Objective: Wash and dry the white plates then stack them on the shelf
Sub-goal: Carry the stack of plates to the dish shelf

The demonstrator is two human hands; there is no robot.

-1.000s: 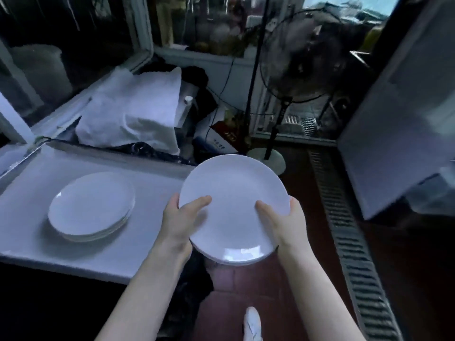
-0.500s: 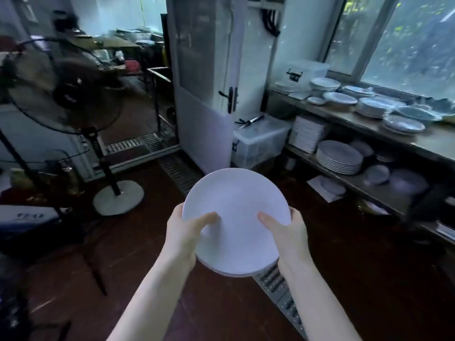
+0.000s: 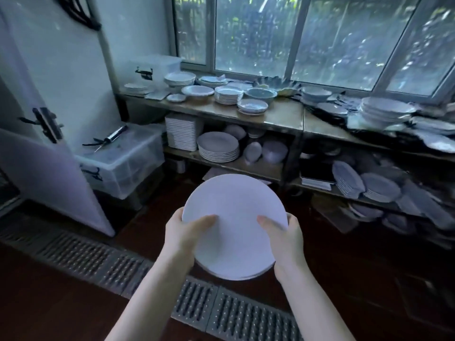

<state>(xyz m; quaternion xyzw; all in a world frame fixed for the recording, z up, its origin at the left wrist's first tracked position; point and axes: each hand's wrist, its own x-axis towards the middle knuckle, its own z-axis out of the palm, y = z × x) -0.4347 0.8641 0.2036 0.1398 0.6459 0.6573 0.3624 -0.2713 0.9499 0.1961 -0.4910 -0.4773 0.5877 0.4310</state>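
The person is holding a small stack of white plates above the dark floor near the middle of the scene, the left hand grasping its left rim and the right hand grasping its right rim, each thumb lying on the top plate with the fingers curling underneath. Far beyond it a two-level shelf is standing under the window, carrying a pile of round plates just beside a pile of square plates on its lower level, while a metal floor grate is running beneath the forearms
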